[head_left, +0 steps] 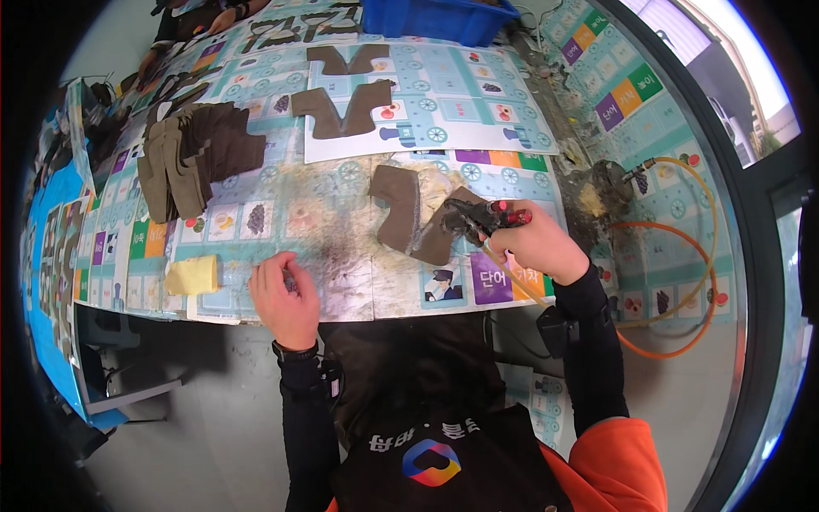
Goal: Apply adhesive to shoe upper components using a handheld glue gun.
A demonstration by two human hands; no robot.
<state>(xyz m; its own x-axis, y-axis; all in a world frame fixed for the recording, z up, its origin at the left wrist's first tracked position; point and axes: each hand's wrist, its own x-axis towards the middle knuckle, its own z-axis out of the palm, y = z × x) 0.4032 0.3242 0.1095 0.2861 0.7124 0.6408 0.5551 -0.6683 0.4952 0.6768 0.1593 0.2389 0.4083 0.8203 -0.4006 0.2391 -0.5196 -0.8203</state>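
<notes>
Head view: our right hand (546,245) clasps a spray gun (467,219) at the brown V (397,205), long axis crosswise, mouth away; leftward, past open tabletop (337,226), our half-curled left hand (286,300), contents unclear, overlaps the edge (367,317).

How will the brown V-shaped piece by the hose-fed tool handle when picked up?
The brown V-shaped piece lies flat and looks thin, so it's probably light and may sag if lifted by one end. The pale strip along its inner edge might be tacky.
</notes>
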